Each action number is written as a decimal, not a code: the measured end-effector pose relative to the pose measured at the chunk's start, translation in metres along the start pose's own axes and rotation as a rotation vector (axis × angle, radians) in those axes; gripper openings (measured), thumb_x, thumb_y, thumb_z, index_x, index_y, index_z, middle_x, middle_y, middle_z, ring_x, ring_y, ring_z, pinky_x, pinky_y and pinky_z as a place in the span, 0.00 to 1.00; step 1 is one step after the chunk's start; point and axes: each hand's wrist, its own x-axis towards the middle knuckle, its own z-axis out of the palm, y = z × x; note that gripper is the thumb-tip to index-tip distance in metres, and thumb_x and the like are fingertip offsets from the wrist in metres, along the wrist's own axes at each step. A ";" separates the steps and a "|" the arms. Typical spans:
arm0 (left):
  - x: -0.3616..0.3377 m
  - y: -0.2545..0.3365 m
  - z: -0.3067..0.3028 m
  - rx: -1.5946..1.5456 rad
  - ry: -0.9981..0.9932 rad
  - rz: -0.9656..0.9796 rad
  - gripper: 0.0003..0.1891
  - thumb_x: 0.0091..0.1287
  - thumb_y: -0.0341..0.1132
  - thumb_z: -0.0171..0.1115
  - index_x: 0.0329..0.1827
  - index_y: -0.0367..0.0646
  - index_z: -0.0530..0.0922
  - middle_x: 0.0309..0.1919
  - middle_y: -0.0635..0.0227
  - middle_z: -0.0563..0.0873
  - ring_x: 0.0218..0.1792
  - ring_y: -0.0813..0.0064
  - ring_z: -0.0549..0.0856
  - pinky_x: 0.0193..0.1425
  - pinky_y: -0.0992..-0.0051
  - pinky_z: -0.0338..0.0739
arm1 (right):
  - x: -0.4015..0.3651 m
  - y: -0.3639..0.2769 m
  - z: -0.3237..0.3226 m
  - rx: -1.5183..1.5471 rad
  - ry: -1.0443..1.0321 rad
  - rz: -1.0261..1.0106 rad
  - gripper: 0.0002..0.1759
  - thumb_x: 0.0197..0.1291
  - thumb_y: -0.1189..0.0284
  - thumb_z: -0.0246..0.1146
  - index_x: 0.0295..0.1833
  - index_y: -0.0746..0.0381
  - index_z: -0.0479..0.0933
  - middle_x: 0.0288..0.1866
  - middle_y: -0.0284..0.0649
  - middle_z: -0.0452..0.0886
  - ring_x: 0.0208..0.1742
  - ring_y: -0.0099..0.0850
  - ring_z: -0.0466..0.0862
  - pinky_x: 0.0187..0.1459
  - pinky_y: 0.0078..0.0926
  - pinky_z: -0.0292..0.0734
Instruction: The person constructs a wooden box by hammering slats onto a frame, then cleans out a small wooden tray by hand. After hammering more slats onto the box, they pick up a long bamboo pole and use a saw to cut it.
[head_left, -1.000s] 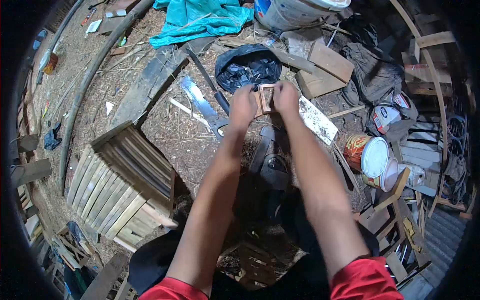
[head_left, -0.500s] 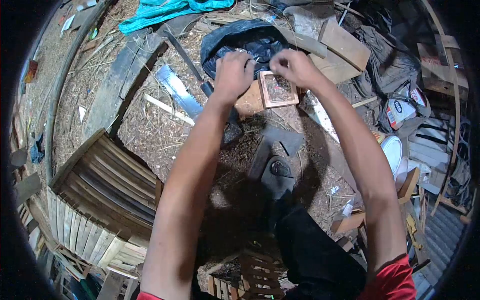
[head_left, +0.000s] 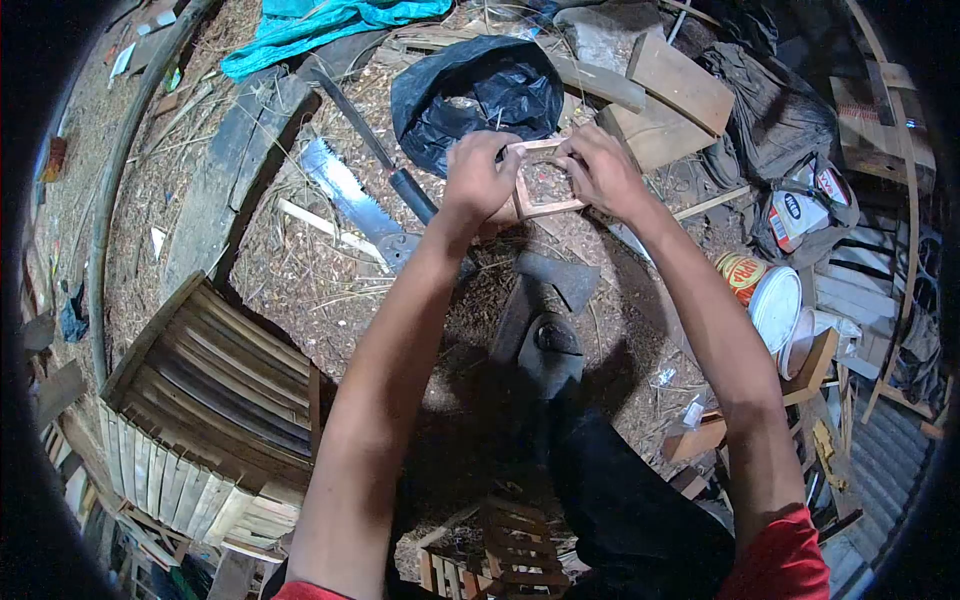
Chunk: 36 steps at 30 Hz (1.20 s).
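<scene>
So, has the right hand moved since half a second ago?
Yes: against the black bag, the right hand has shifted rightward and nearer the wearer, onto the wooden frame.

1. In the grip, the right hand hides part of the small wooden frame.
2. Left of it, the left forearm covers part of the saw.
3. Beyond it, the top edge crops the turquoise cloth.
4. Right of it, the white label's fine print is illegible.
</scene>
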 end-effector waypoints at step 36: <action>0.027 0.000 -0.017 0.003 0.181 0.102 0.09 0.66 0.30 0.62 0.46 0.41 0.84 0.43 0.55 0.87 0.49 0.55 0.84 0.57 0.63 0.75 | 0.024 0.013 0.003 0.428 0.175 0.283 0.11 0.65 0.70 0.63 0.47 0.65 0.83 0.41 0.45 0.88 0.42 0.35 0.86 0.48 0.32 0.79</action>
